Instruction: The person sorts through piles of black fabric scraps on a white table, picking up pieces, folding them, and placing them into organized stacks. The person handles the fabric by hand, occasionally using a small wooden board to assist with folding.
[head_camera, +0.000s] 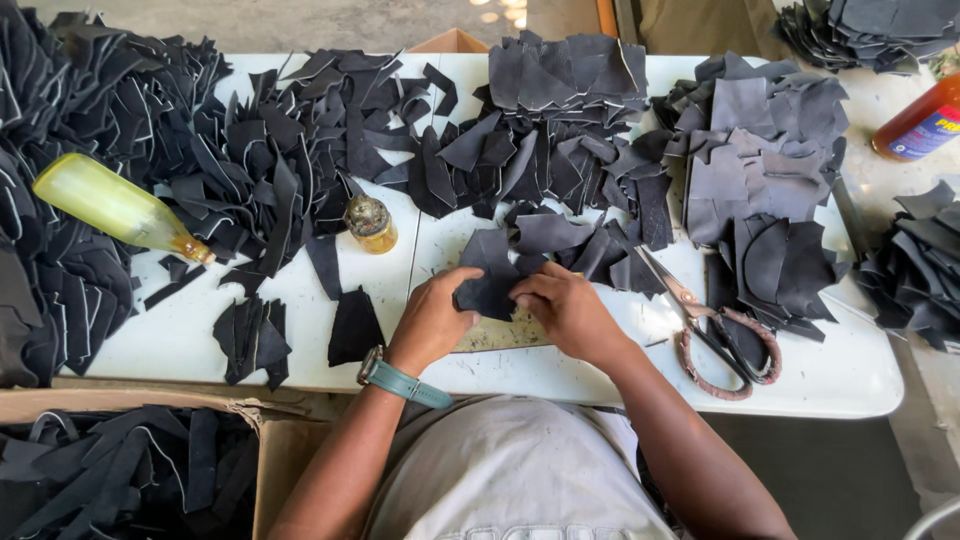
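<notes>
Nearest to us, at the lower left, an open cardboard box (270, 450) holds a tangle of dark strips below the tabletop's (560, 375) near edge. Our left hand (432, 318), with a teal-strapped watch (385, 372) on the wrist, and our right hand (570, 312) meet just past that edge on a dark leather piece (487, 288). The piece is matte black, irregularly cut with a pale raw line along its edges, and lies mostly flat on the white tabletop over a worn, stained patch. Our left fingers curl closed on its left side, thumb pressing the rim; our right fingers pinch its right edge, closed on it too.

Just right of our right hand lie scissors (712, 335) with cord-wrapped handles, blades pointing toward the piece, near but apart from it. To the left, two small stacks of black cutouts (252, 338) sit on bare white surface, with open room between them and our left hand.

Farther on, a small amber jar (371, 224) stands upright, and a yellowish plastic bottle (118, 208) lies tilted on the left heap. Large piles of leather scraps (560, 110) crowd the whole far half of the tabletop, reaching its far edge. At far right, an orange bottle (922, 122) lies on a second surface beside more stacks.
</notes>
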